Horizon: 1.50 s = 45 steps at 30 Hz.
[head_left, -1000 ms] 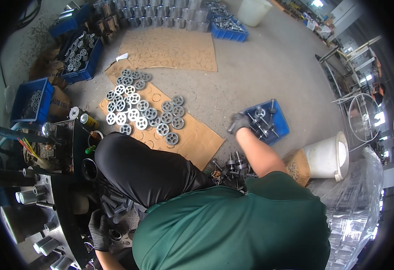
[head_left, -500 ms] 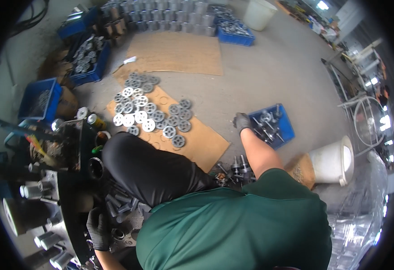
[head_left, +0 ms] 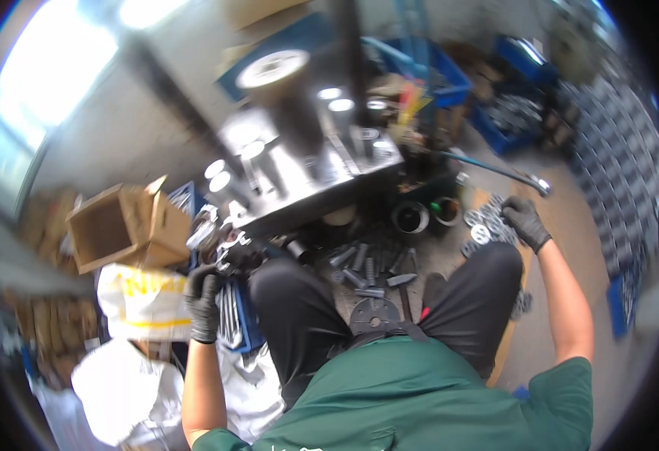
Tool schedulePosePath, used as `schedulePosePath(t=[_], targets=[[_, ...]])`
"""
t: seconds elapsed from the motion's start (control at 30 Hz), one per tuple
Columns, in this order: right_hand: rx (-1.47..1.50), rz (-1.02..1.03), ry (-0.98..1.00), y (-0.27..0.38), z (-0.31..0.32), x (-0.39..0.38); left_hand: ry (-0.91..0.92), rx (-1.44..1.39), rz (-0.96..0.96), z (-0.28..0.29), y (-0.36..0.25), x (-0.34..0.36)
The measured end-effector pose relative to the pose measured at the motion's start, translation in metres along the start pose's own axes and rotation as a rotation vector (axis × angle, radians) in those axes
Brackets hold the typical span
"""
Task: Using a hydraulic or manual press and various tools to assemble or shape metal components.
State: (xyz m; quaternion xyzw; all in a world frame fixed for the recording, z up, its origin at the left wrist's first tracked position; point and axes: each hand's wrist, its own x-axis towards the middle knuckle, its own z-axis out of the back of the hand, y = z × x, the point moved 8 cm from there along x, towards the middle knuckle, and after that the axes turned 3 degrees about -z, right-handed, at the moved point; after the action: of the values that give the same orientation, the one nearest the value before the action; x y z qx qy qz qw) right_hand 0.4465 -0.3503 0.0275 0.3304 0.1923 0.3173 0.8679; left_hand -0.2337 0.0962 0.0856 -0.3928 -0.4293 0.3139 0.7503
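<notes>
My left hand (head_left: 204, 304), in a dark grey glove, is raised beside shiny metal parts (head_left: 228, 244) at the left end of the press. Blur hides how its fingers are set. My right hand (head_left: 522, 222), gloved the same, hovers above my right knee, fingers loosely bent and apart, with nothing visible in them. It is nearest the spoked metal wheels (head_left: 481, 234) and below the tip of a blue lever (head_left: 495, 167). Ahead of me stands the press with its steel plate (head_left: 322, 188) and upright cylinders.
Dark bolts or pins (head_left: 359, 263) and a hammer (head_left: 402, 280) lie between my knees. On the left are a cardboard box (head_left: 111, 229), white sacks (head_left: 130, 391) and a blue tray (head_left: 250, 323) of rods. Blue bins (head_left: 506, 135) and stacked metal cylinders (head_left: 622, 143) stand at the right.
My view and body have turned left toward the press. My right hand has left the blue bin of shafts; my left hand has moved from the press's underside to its left end.
</notes>
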Motion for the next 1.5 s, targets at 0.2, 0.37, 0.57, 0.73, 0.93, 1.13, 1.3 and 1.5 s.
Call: schedulePosePath(t=[0.2, 0.37, 0.57, 0.73, 0.93, 1.13, 1.3, 1.5], targets=[[-0.52, 0.359, 0.488, 0.154, -0.104, 0.032, -0.165, 0.27, 0.561, 0.032, 0.152, -0.225], [-0.43, 0.347, 0.84, 0.161, -0.199, 0.037, -0.247, 0.427, 0.739, 0.029, 0.2, -0.366], [-0.38, 0.301, 1.008, 0.146, -0.228, 0.049, -0.302, 0.629, 0.912, 0.069, 0.233, -0.402], [-0.265, -0.01, 0.948, 0.122, -0.217, 0.071, -0.97, 0.094, 1.42, 0.096, 0.327, -0.442], [-0.238, -0.063, 0.772, 0.052, -0.195, 0.117, -1.103, -0.049, 1.42, 0.09, 0.363, -0.435], [-0.103, -0.228, 0.791, 0.002, -0.177, 0.136, -1.073, 0.411, 1.582, 0.094, 0.33, -0.454], [-0.129, -0.386, 0.696, 0.0, -0.162, 0.132, -1.134, 0.59, 1.61, 0.122, 0.325, -0.53], [-0.155, -0.292, 0.701, 0.019, -0.165, 0.128, -1.053, 0.616, 1.66, 0.163, 0.317, -0.618]])
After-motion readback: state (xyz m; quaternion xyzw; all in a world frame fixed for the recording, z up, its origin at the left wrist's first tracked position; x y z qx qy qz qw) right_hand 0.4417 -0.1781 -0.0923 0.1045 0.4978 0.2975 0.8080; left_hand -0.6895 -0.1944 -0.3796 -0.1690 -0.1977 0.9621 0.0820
